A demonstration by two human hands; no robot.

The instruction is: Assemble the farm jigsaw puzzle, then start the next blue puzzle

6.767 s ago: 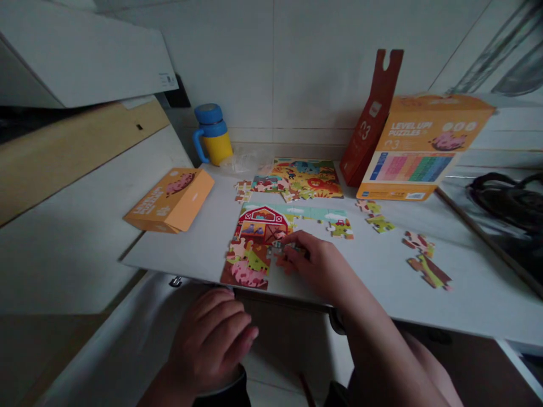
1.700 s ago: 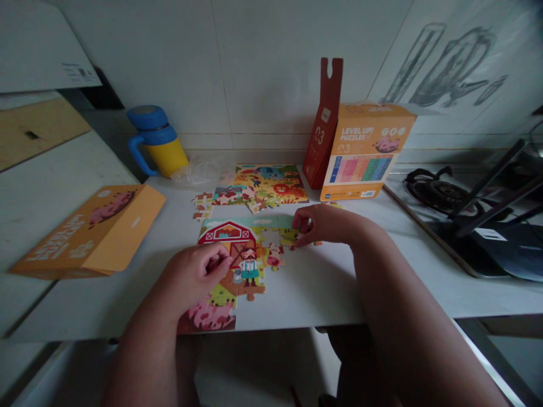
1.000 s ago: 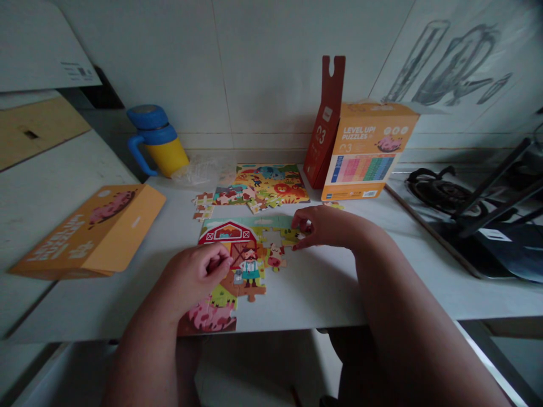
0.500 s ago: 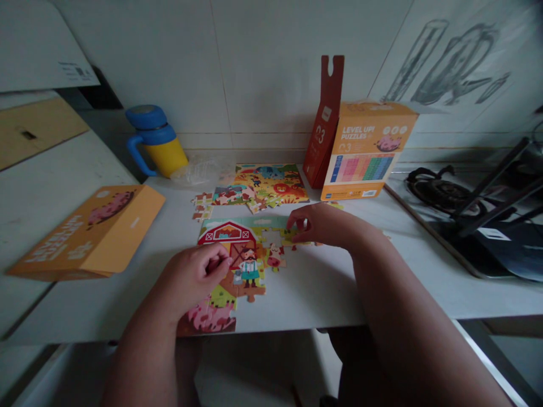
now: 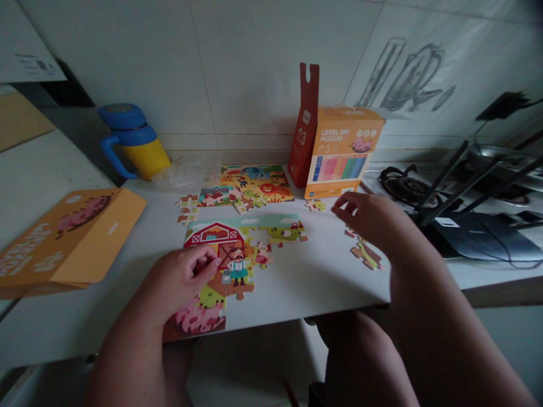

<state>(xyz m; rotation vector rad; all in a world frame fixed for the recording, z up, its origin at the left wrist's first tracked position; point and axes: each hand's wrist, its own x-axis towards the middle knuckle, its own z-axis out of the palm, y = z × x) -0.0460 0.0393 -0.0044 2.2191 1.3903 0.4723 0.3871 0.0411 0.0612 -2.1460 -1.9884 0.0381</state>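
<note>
A partly joined farm puzzle [image 5: 237,271] lies on the white table, showing a red barn, a farmer, a cow and pink pigs. My left hand [image 5: 190,277] rests on its left side, fingers curled in, and I see nothing in them. Further right, my right hand [image 5: 365,220] hovers above the table with its fingers apart and nothing visible between them. Loose puzzle pieces [image 5: 365,254] lie just below that hand, partly covered by it. Another small group of pieces [image 5: 314,206] sits to its left, in front of the upright box.
Behind the puzzle lies a colourful animal picture [image 5: 258,183] with pieces around it. An orange puzzle box [image 5: 341,152] stands at the back; another orange box [image 5: 85,237] lies left. A blue-yellow jug [image 5: 136,141] and clear plastic [image 5: 182,172] are back left. A stove burner [image 5: 405,183] is right.
My right hand has moved right, off the puzzle's sheep part and over to the loose pieces. My left hand stays on the puzzle. The view has turned to the right.
</note>
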